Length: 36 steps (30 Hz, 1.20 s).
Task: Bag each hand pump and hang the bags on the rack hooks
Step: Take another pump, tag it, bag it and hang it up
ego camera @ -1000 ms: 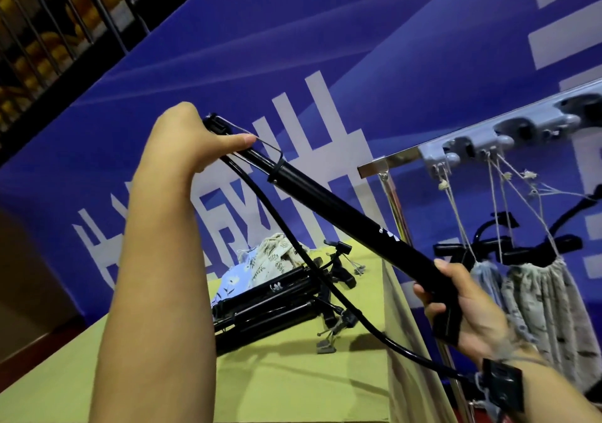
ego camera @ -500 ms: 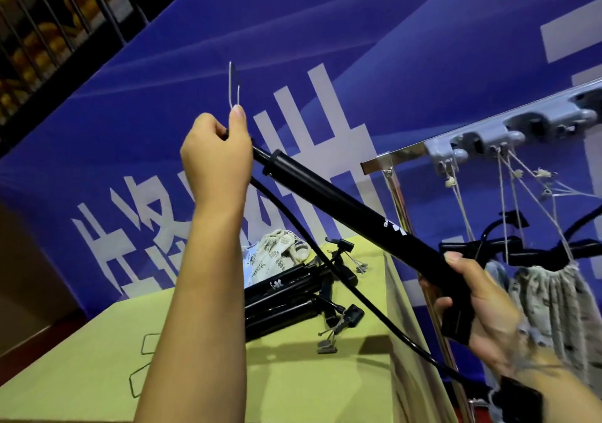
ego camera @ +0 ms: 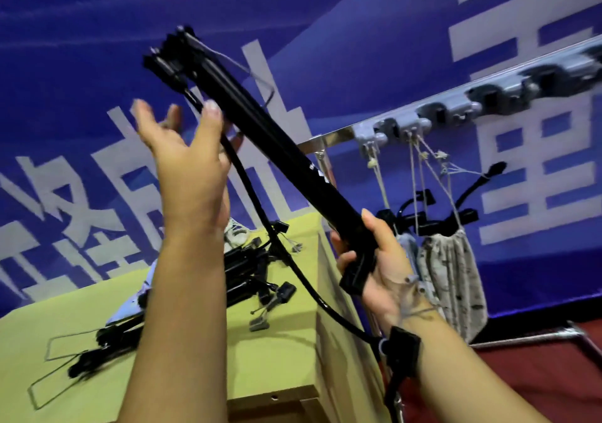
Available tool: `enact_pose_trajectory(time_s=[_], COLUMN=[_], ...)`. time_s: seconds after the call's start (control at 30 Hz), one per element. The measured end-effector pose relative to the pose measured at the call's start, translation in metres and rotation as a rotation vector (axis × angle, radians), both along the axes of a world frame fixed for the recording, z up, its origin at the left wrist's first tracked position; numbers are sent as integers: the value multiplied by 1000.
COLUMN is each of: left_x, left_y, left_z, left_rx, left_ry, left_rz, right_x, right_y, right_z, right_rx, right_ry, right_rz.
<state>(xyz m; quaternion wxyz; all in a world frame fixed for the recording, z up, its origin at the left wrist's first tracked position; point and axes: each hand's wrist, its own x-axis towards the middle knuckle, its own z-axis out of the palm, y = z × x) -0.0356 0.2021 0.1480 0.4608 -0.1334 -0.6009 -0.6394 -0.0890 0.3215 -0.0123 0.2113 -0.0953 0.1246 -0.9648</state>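
Note:
I hold a long black hand pump (ego camera: 277,155) slanting up to the left, its wire foot folded against the top end and its black hose (ego camera: 260,214) drooping below. My right hand (ego camera: 374,266) grips the pump's lower handle end. My left hand (ego camera: 189,168) is raised beside the upper barrel with its fingers spread, one fingertip close to the tube. On the green table (ego camera: 286,364) lie several more black pumps (ego camera: 241,269) and a folded patterned cloth bag (ego camera: 236,232). Filled drawstring bags (ego camera: 452,279) hang by cords from the grey rack hooks (ego camera: 404,127).
A blue banner with white lettering fills the background. The rack's metal bar (ego camera: 332,136) and upright post stand just past the table's right edge. Another pump with a wire foot (ego camera: 88,360) lies at the table's near left. Red floor shows at lower right.
My left hand has let go of the pump's top end and opened beside the barrel. The wire foot, raised upright half a second ago, now lies folded against the pump.

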Motion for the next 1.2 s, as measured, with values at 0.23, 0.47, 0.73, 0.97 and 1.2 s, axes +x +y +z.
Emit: enact_pose_trajectory(time_s=[0.23, 0.47, 0.73, 0.97, 1.2], left_x=[20, 19, 13, 14, 36], left_y=[53, 73, 85, 82, 77], left_z=[-66, -58, -57, -79, -121], left_rx=[-100, -89, -307, -270, -288], left_ry=[-322, -267, -416, -338, -367], left_rz=[-109, -33, -292, -228, -335], right_x=[20, 26, 2, 23, 31], right_y=[16, 38, 96, 88, 89], right_z=[5, -4, 14, 25, 31], right_rx=[38, 59, 354, 519, 442], right_ry=[277, 447, 678, 703, 541], right_rz=[-184, -205, 304, -171, -378])
